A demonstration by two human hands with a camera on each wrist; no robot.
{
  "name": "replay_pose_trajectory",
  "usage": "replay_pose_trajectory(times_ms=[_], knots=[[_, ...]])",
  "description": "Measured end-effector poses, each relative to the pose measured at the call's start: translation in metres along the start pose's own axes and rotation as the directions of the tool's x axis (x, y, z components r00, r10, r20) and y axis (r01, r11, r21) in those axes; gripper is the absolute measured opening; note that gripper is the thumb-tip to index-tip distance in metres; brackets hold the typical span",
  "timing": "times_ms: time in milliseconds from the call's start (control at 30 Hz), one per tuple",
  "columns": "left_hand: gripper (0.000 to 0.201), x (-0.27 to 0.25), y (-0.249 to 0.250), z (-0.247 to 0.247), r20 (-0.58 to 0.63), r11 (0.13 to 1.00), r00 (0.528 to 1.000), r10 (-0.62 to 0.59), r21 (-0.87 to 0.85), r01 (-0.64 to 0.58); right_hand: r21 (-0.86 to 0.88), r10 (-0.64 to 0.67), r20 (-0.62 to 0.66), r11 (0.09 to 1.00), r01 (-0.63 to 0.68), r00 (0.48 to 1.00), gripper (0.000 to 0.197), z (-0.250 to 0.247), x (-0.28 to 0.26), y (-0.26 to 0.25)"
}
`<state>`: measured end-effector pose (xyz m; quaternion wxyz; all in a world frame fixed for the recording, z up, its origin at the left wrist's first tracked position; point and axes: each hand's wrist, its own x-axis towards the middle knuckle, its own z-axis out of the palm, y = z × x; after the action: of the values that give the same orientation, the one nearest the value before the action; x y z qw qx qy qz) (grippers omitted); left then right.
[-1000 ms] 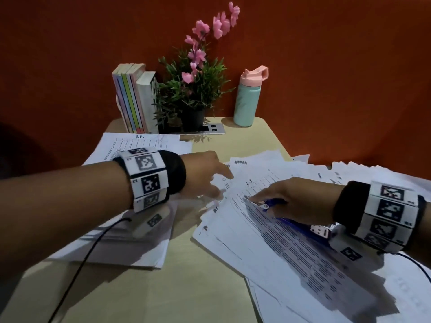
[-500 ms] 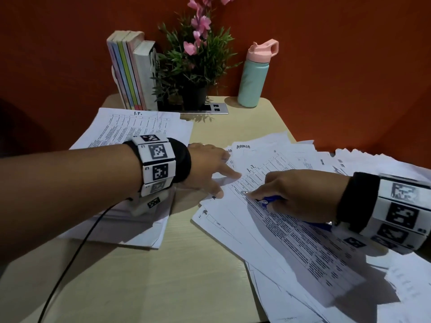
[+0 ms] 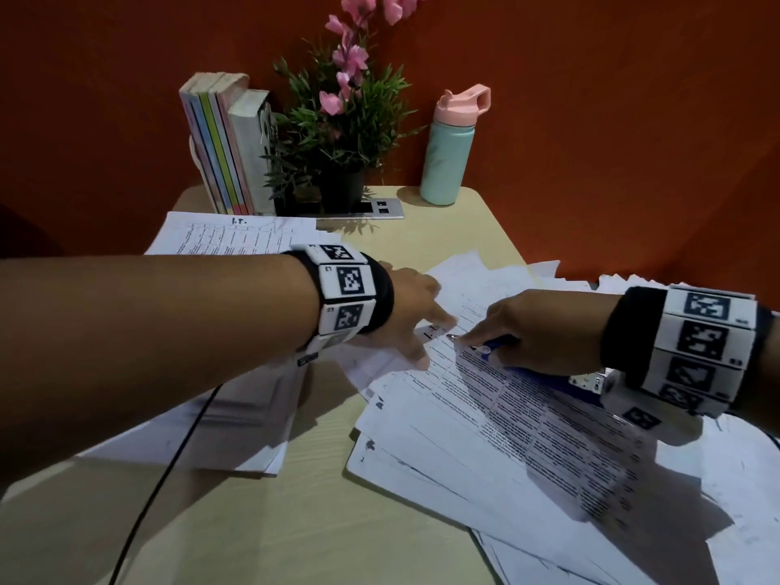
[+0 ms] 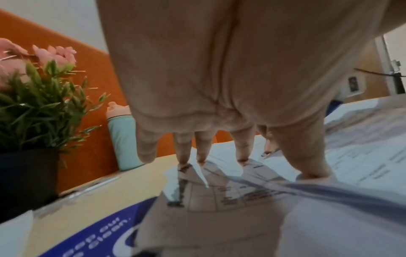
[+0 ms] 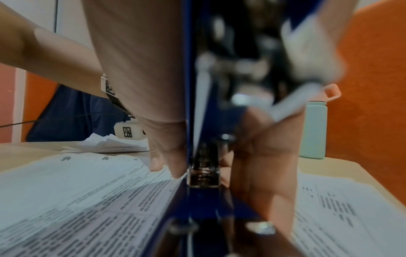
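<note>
A loose heap of printed sheets [image 3: 527, 437] covers the right half of the beige table [image 3: 295, 521]. My right hand [image 3: 485, 335] grips a blue stapler [image 3: 500, 347], seen close up as the stapler [image 5: 204, 171] in the right wrist view, with its metal nose at the top sheet's upper left corner. My left hand [image 3: 418, 331] lies just left of it. Its straight fingers [image 4: 242, 156] press down on the sheets' [image 4: 230, 194] corner beside the stapler's nose.
A second paper stack [image 3: 236, 242] lies under my left forearm. At the back stand several books [image 3: 223, 149], a potted plant [image 3: 342, 120] with pink flowers, a mint bottle [image 3: 447, 162] and a silver socket panel [image 3: 380, 206]. An orange wall rises behind. A black cable [image 3: 169, 466] crosses the table's front left.
My left hand has slid right along the papers, close to the stapler's nose. My right hand keeps the stapler at the sheet's corner. The head view has shifted.
</note>
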<state>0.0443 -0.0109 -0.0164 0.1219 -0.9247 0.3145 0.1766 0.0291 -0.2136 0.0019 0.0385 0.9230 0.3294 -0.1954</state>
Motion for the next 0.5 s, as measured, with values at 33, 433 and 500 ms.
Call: replay_pose_trajectory(times_ms=[33,433,500], knots=[[0.077,0.001,-0.002,0.001,0.009,1.000,1.000,-0.008,-0.027,0.008,-0.011,-0.011,0.007,1.000,0.011,1.000,0.044,0.000,0.000,0.001],[0.081,0.005,-0.017,0.013,0.033,0.983,0.999,-0.007,-0.184,0.013,-0.042,-0.111,0.018,0.993,0.112,0.994,0.044,-0.003,0.005,0.007],[0.081,0.006,-0.017,0.014,0.028,0.985,1.000,-0.007,-0.171,0.012,-0.033,-0.123,0.011,0.992,0.123,0.992,0.045,-0.001,0.004,0.007]])
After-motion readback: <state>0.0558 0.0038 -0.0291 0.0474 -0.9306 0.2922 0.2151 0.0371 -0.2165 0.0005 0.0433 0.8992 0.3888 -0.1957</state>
